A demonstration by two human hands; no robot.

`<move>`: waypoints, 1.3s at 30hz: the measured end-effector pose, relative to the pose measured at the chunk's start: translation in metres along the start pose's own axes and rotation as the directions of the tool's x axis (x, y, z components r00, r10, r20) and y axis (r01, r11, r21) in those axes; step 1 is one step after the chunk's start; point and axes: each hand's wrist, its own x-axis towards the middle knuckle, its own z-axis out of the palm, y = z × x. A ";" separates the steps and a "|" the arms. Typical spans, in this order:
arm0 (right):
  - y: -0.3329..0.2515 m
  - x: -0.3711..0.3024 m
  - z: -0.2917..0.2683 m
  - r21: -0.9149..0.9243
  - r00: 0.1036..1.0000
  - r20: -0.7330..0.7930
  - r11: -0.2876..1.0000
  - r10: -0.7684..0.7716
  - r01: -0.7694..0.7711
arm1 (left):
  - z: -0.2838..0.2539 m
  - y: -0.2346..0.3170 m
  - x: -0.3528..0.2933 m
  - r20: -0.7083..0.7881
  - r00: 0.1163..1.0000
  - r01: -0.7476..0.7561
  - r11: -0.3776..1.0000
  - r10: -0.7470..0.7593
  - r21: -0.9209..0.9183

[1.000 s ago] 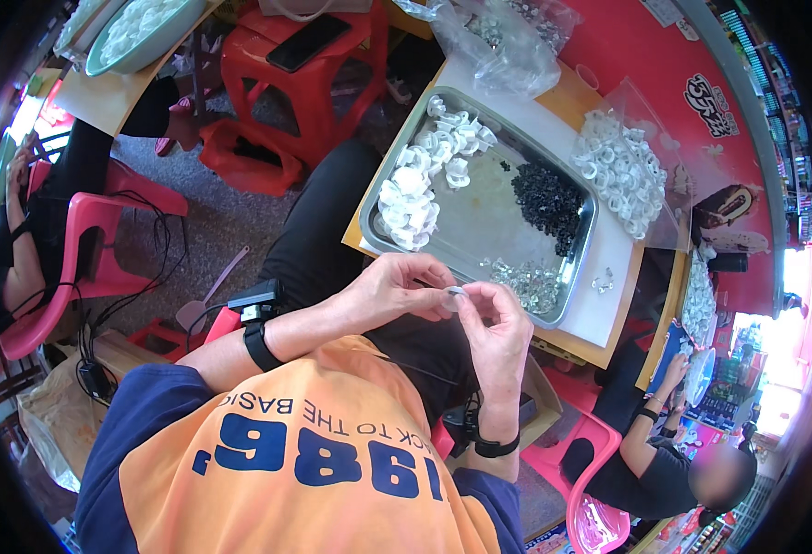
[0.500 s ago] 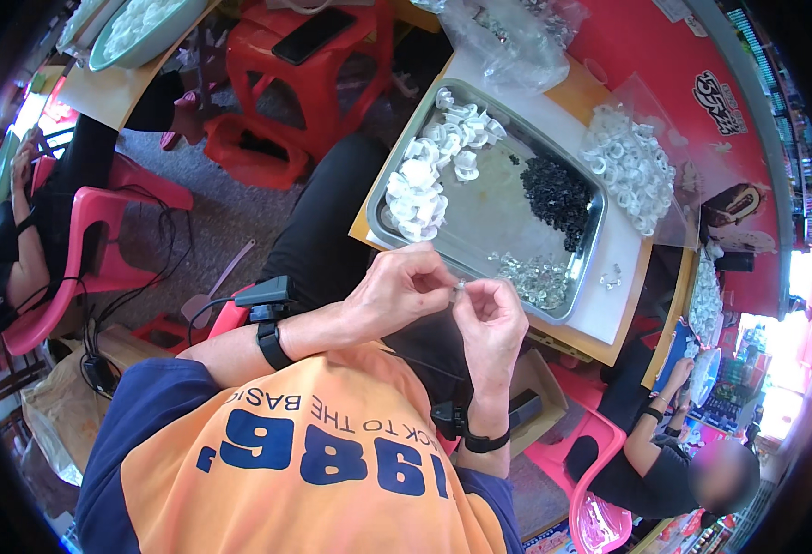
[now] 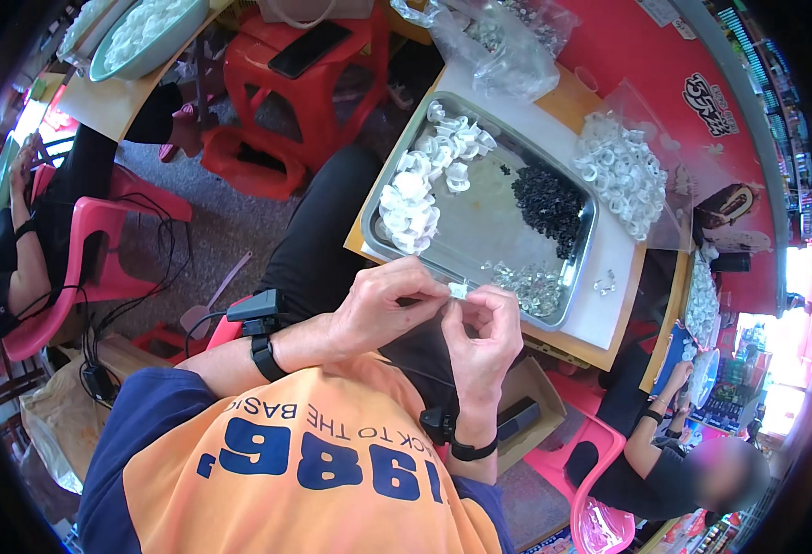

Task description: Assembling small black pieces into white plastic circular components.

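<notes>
Between my fingertips is a small white plastic piece (image 3: pixel 459 290), pinched from both sides in front of the tray's near edge. My left hand (image 3: pixel 389 303) has thumb and forefinger closed on its left side. My right hand (image 3: pixel 482 334) grips it from the right with bent fingers. Just beyond lies a metal tray (image 3: pixel 480 217). White plastic parts (image 3: pixel 410 208) are heaped along its left side, small black parts (image 3: pixel 550 205) at the right, and small clear parts (image 3: pixel 531 288) at the near right corner. The piece's finer details are too small to make out.
The tray rests on a table (image 3: pixel 600 314) with a few loose clear bits (image 3: pixel 604 282). Bags of clear and white parts (image 3: pixel 620 171) lie beyond it. A red stool (image 3: pixel 300 78) carries a phone (image 3: pixel 310 50). Another person (image 3: pixel 651 462) works at the right.
Both hands have shifted slightly, and the white piece now shows more between the fingertips. The view has moved a little; the tray's contents look the same.
</notes>
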 end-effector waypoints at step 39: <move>0.023 0.225 -0.188 -0.153 0.977 -0.209 0.986 0.037 -0.070 | -0.017 0.001 0.010 0.005 0.966 0.258 0.963 -0.259 -0.075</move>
